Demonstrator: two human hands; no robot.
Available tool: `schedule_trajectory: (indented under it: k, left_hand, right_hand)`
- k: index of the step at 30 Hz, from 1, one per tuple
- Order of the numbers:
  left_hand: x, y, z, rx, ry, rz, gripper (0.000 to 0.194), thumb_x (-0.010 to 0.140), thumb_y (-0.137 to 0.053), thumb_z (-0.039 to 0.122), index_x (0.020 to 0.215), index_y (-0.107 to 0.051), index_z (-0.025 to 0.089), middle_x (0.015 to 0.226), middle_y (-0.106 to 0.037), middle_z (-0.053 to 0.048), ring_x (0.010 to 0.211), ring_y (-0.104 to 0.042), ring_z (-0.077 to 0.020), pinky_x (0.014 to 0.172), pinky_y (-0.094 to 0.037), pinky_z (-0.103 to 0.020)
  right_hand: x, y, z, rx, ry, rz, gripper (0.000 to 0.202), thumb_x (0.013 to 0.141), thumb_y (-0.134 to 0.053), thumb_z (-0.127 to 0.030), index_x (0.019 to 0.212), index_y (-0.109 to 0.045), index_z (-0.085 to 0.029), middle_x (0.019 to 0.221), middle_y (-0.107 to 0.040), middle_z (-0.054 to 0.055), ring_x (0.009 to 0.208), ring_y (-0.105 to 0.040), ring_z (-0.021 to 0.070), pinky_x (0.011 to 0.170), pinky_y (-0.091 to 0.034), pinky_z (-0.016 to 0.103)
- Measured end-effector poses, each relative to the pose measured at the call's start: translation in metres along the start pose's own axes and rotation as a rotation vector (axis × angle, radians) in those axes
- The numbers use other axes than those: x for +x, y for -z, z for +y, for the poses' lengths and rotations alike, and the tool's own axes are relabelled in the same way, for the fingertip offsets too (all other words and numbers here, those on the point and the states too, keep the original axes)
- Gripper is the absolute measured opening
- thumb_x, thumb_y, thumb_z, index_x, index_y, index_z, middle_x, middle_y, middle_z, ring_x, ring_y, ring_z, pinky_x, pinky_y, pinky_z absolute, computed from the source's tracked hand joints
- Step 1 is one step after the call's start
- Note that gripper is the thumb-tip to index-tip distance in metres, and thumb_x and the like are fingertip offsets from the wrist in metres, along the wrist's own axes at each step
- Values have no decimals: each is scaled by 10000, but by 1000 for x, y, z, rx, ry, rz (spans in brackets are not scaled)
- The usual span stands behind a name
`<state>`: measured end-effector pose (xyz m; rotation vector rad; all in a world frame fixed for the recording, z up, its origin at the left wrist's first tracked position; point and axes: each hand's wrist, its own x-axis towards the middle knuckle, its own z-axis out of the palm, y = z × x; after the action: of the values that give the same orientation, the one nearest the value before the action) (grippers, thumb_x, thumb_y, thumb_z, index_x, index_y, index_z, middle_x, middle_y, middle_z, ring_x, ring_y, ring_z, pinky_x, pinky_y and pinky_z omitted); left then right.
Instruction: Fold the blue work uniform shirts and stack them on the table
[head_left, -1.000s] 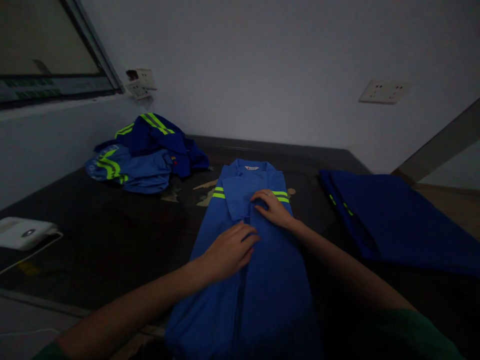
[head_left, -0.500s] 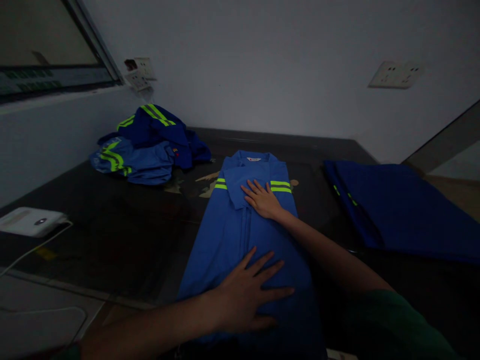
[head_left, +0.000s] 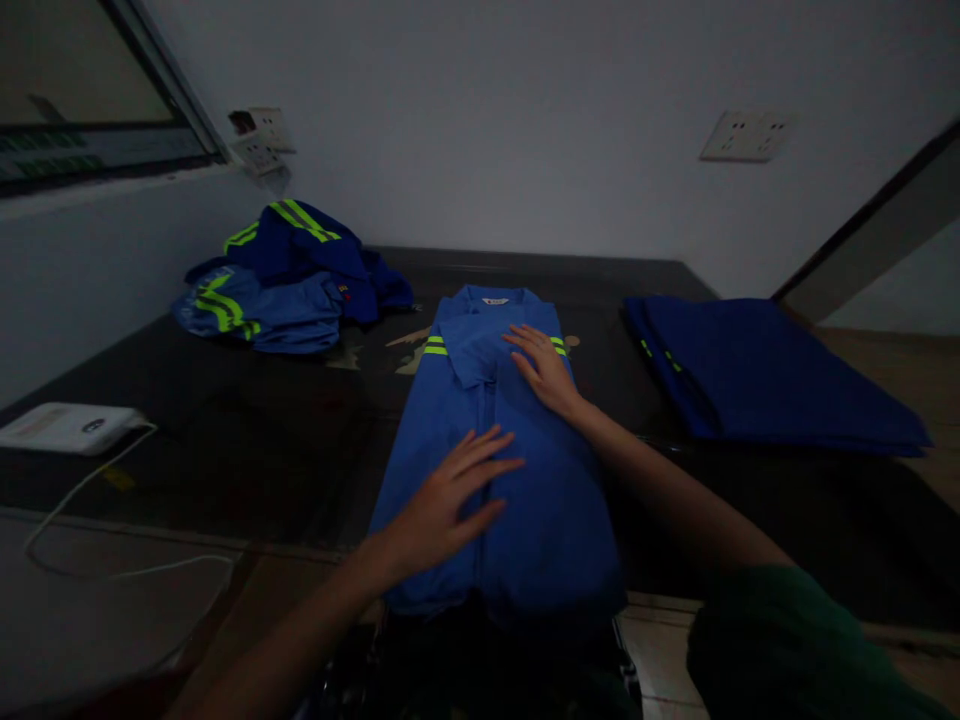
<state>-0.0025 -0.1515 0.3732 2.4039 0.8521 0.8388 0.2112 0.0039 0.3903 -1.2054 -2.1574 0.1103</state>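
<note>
A light-blue work jacket (head_left: 540,500) lies lengthwise in front of me, its collar toward the wall and its lower end at the table's near edge. Yellow-green reflective stripes cross its upper part, and a sleeve is folded over the chest. My right hand (head_left: 541,365) is at the upper right of the chest, fingers spread over the cloth. Over the middle of the front, near the zip line, my left hand (head_left: 454,495) is open with its fingers apart. Whether either palm presses on the fabric I cannot tell.
The dark table (head_left: 315,430) meets the wall. A crumpled heap of blue workwear (head_left: 292,290) lies at the back left, folded dark-blue garments (head_left: 772,370) at the right. A white device (head_left: 71,428) with a cable sits at the left. Sockets (head_left: 744,136) are on the wall.
My left hand has moved up the jacket, away from its lower end. My right hand has shifted slightly right on the chest. The view has tilted, showing the table's near edge.
</note>
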Motion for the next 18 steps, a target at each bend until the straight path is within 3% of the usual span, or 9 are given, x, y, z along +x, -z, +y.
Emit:
schedule_trajectory:
  k: [2, 4, 6, 8, 10, 12, 15, 18]
  left_hand:
    - [-31, 12, 0, -119, 110, 260, 296, 968, -431, 329, 1183, -608, 229, 1244, -634, -81, 1192, -567, -224, 1034, -432, -431]
    - [-69, 19, 0, -281, 278, 351, 286, 958, -442, 382, 1014, -658, 202, 931, -727, -65, 869, -696, -202, 816, -547, -348]
    - [-106, 22, -4, -466, 475, 211, 368, 934, -452, 476, 885, -659, 176, 726, -710, -43, 605, -679, -171, 616, -544, -283]
    - [-135, 18, -13, -570, 655, -18, 468, 906, -439, 560, 785, -650, 160, 642, -688, -38, 487, -636, -156, 505, -499, -251]
    - [-154, 8, -25, -525, 780, -137, 492, 878, -457, 586, 717, -650, 163, 642, -693, -46, 533, -652, -176, 538, -508, -261]
    - [-163, -6, -41, -429, 850, -57, 422, 811, -551, 581, 773, -675, 180, 771, -732, -59, 722, -695, -225, 694, -543, -309]
    - [-166, -33, -64, -416, 866, 211, 525, 604, -710, 605, 925, -682, 190, 1048, -721, -101, 1064, -632, -314, 949, -483, -414]
    - [-167, -58, -74, -517, 860, 303, 663, 431, -796, 588, 931, -682, 167, 1136, -688, -147, 1163, -568, -367, 1022, -428, -461]
  right_hand:
    - [-34, 47, -19, 107, -64, 5, 363, 967, -390, -372, 1211, -635, -264, 1361, -540, 50, 1299, -439, 233, 1092, -327, 475]
    - [-84, 99, -37, 236, -189, -114, 336, 924, -473, -438, 1124, -686, -272, 1222, -636, 58, 1176, -552, 247, 1013, -423, 453]
    - [-146, 139, -49, 386, -370, -317, 345, 880, -540, -491, 1045, -720, -247, 1024, -709, 75, 954, -660, 226, 840, -530, 363]
    - [-212, 156, -55, 558, -517, -604, 393, 874, -525, -543, 933, -748, -224, 803, -723, 76, 650, -676, 176, 621, -545, 291]
    - [-269, 144, -58, 693, -663, -759, 489, 882, -462, -601, 991, -737, -211, 792, -726, 90, 550, -658, 161, 564, -537, 287]
    - [-309, 111, -57, 688, -787, -749, 561, 864, -447, -648, 1049, -722, -195, 778, -722, 98, 558, -661, 176, 569, -543, 305]
    - [-335, 54, -54, 624, -841, -526, 612, 792, -549, -668, 1158, -678, -195, 996, -717, 134, 900, -683, 273, 794, -557, 391]
    - [-338, 15, -49, 692, -856, -279, 688, 700, -658, -664, 1221, -634, -215, 1292, -594, 155, 1170, -569, 331, 969, -476, 468]
